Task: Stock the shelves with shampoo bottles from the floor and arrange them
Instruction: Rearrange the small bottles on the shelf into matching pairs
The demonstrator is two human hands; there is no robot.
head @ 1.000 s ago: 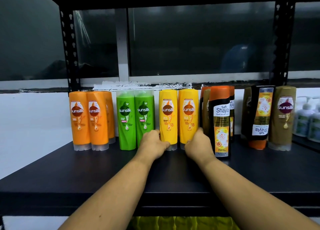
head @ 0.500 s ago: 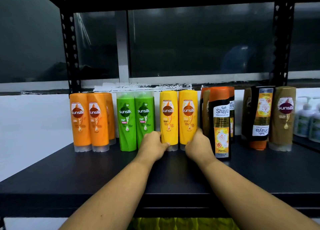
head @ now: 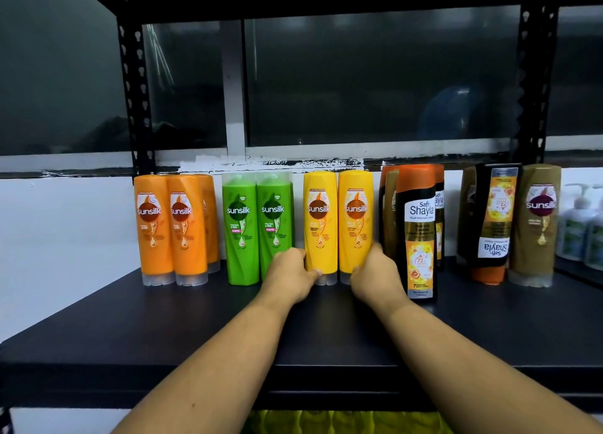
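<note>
Two yellow Sunsilk bottles stand upright side by side on the black shelf (head: 163,329). My left hand (head: 288,275) grips the base of the left yellow bottle (head: 320,218). My right hand (head: 375,275) grips the base of the right yellow bottle (head: 355,218). To their left stand two green Sunsilk bottles (head: 256,224) and the orange Sunsilk bottles (head: 169,228). A black and orange Safi Shayla bottle (head: 419,231) stands just right of my right hand, with more bottles behind it.
At the right stand an upside-down Shayla bottle (head: 494,224), a brown Sunsilk bottle (head: 536,224) and white pump bottles (head: 584,224). Black uprights (head: 137,107) frame the shelf, with a dark window behind. Something yellow-green (head: 342,422) shows under the shelf edge.
Both hands stay at the bases of the yellow bottles. The bottles look almost unmoved; the view has shifted very slightly.
</note>
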